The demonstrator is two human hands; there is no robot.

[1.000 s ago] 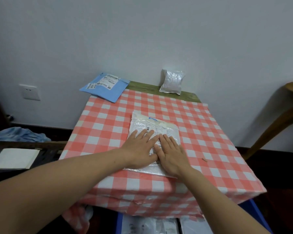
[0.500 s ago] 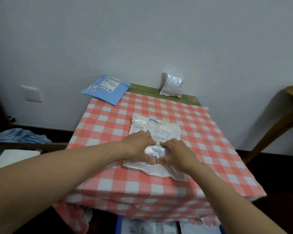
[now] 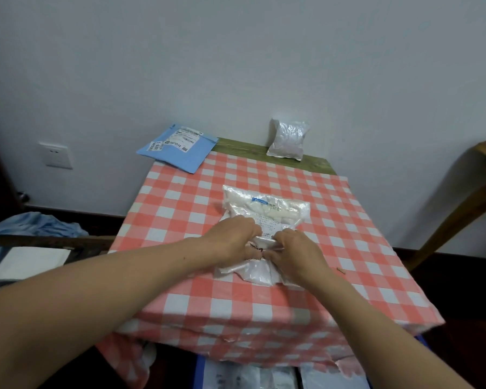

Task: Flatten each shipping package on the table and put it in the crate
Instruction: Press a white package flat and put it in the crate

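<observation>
Two hands meet on the package (image 3: 265,210), a white plastic one with a printed label. It lies on the table (image 3: 177,203) directly under and beyond them. The left hand (image 3: 232,240) has its fingers curled down into the plastic and grips the package's middle from the left. The right hand (image 3: 296,249) does the same from the right with bent fingers, so the film bunches into a ridge between the two. The two sets of fingertips sit close together over the label. The far half of the package fans out past the knuckles, puffed and wrinkled. Its near end spills out below the wrists toward the table's near edge.

Well beyond the left hand, at the far left corner, a blue mailer (image 3: 177,148) overhangs the edge. Well beyond the right hand, a silvery pouch (image 3: 288,138) stands leaning against the wall. Just right of the right wrist a small brown scrap (image 3: 341,271) lies on the checked cloth. Below the forearms, under the table's near edge, the crate (image 3: 199,373) shows a blue rim with pale packs (image 3: 236,379) inside it.
</observation>
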